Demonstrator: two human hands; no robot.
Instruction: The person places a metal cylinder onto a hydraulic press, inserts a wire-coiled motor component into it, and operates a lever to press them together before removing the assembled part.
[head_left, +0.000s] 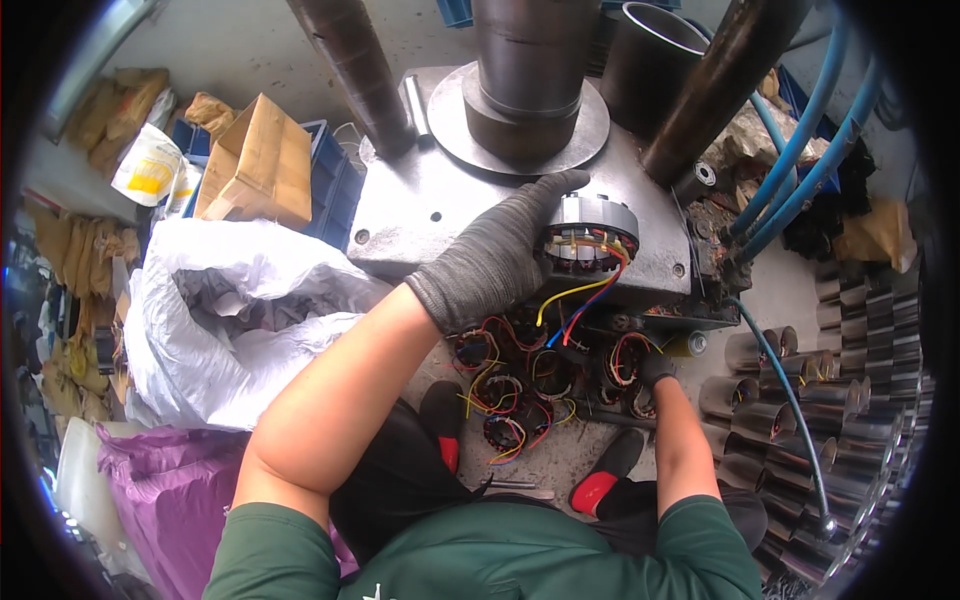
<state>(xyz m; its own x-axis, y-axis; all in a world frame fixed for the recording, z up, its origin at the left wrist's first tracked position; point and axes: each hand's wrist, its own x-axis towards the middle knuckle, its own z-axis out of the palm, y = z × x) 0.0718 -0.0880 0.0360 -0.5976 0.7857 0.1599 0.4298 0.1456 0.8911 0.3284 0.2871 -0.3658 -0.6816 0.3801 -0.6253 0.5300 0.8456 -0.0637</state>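
My left hand [500,255], in a grey knitted glove, is closed on the side of a motor stator [592,222], a metal ring with copper windings. Yellow, blue and red leads [590,295] dangle from it. It is held over the front part of a metal machine bed [405,215]. Lower down, my right hand [656,370], in a dark glove, is at the edge of a cluster of similar stators [552,374] with coloured leads. It is beside a stator at the cluster's right side [643,402]; its fingers are hidden.
A thick steel ram [530,75] stands on a round plate between two columns [360,75]. At left are a white sack [270,265], a cardboard box [262,160] and a purple bag [180,500]. Rows of metal cylinders [770,400] and blue hoses [800,150] are at right.
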